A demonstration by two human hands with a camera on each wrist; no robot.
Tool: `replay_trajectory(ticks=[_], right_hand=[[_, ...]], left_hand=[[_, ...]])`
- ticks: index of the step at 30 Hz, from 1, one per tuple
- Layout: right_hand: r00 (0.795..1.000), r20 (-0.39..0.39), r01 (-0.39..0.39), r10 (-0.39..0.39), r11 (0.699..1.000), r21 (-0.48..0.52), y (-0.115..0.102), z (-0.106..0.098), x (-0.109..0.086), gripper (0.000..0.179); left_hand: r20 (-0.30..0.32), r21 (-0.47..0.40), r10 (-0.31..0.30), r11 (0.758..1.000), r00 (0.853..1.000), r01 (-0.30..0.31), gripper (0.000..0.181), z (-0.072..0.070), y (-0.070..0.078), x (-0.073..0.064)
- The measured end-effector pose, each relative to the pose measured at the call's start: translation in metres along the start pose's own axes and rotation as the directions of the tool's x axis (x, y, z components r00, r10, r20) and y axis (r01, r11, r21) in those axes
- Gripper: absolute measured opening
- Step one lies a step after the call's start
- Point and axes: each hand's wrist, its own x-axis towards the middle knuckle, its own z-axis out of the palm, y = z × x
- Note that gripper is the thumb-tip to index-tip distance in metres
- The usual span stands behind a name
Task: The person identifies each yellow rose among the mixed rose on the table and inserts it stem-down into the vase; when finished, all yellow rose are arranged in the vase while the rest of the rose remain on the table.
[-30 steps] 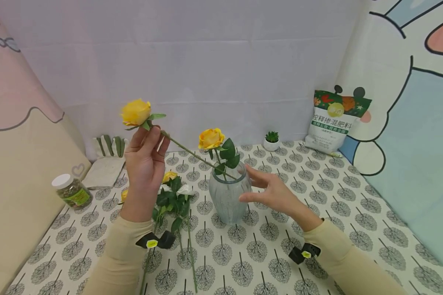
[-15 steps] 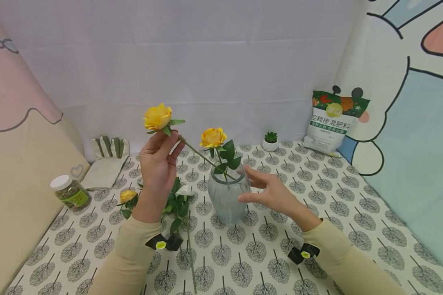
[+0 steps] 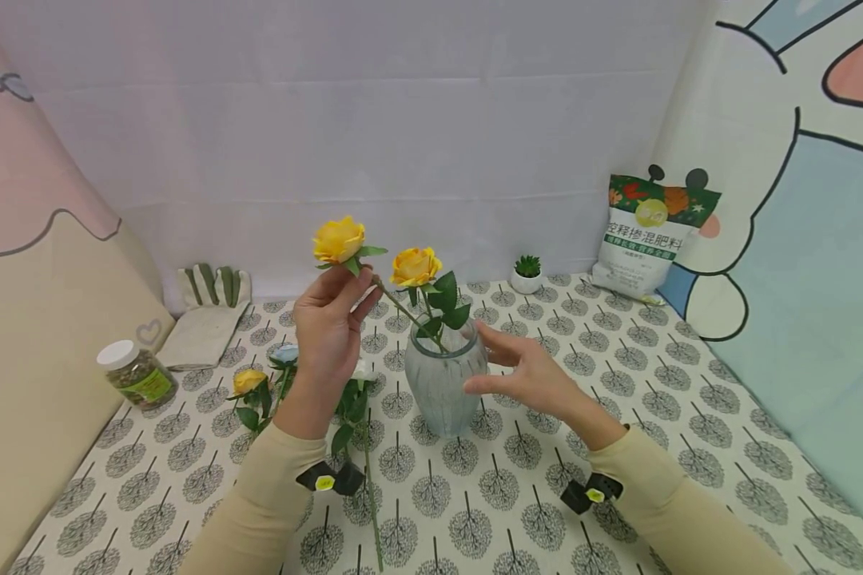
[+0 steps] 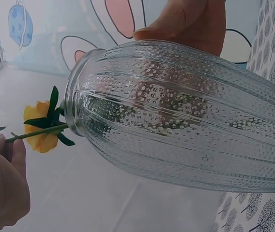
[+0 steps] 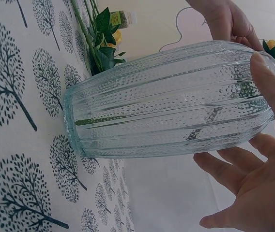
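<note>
My left hand (image 3: 328, 327) pinches a yellow rose (image 3: 340, 241) by its stem just under the bloom, above and left of a ribbed glass vase (image 3: 446, 395). The held rose's stem slants down right to the vase mouth. A second yellow rose (image 3: 415, 267) with green leaves stands in the vase. My right hand (image 3: 535, 379) holds the vase at its right side, with the thumb in front and the fingers behind. In the right wrist view, the vase's dotted glass (image 5: 171, 104) lets a green stem show through near the base.
Left of the vase lie a yellow rose (image 3: 248, 382), a pale blue rose (image 3: 285, 354) and a white rose (image 3: 363, 371), partly behind the left arm. Gloves (image 3: 208, 315) and a lidded jar (image 3: 140, 375) are far left. A potted succulent (image 3: 527, 275) and fertilizer bag (image 3: 647, 239) stand behind.
My left hand has moved right and slightly down with the yellow rose, bringing its bloom closer to the rose in the vase and its stem steeper. The right hand and vase have stayed put.
</note>
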Motion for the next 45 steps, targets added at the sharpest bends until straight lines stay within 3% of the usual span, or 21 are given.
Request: replay_trajectory(ticks=[13, 23, 29, 40, 45], right_hand=[[1.000, -0.005, -0.005, 0.005, 1.000, -0.017, 0.001, 0.000, 0.000, 0.094], [1.000, -0.001, -0.001, 0.001, 1.000, -0.010, -0.001, 0.000, -0.001, 0.096], [1.000, -0.014, 0.001, -0.001, 1.000, -0.007, -0.002, 0.000, 0.000, 0.098], [1.000, -0.006, -0.006, 0.006, 1.000, 0.019, -0.001, 0.002, 0.000, 0.098], [1.000, -0.012, 0.001, -0.001, 1.000, 0.011, -0.002, 0.001, 0.000, 0.097]], left_hand=[[0.022, 0.205, -0.023, 0.979, 0.999, 0.018, 0.032, 0.000, -0.012, 0.002], [0.040, 0.247, -0.084, 0.966, 0.996, 0.071, 0.034, 0.003, -0.020, 0.003], [0.079, 0.317, -0.109, 0.945, 0.991, 0.078, 0.031, 0.004, -0.024, 0.003], [0.124, 0.463, -0.190, 0.879, 0.974, 0.112, 0.024, -0.004, -0.035, -0.001], [0.138, 0.474, -0.219, 0.871, 0.966, 0.130, 0.022, -0.004, -0.037, -0.001]])
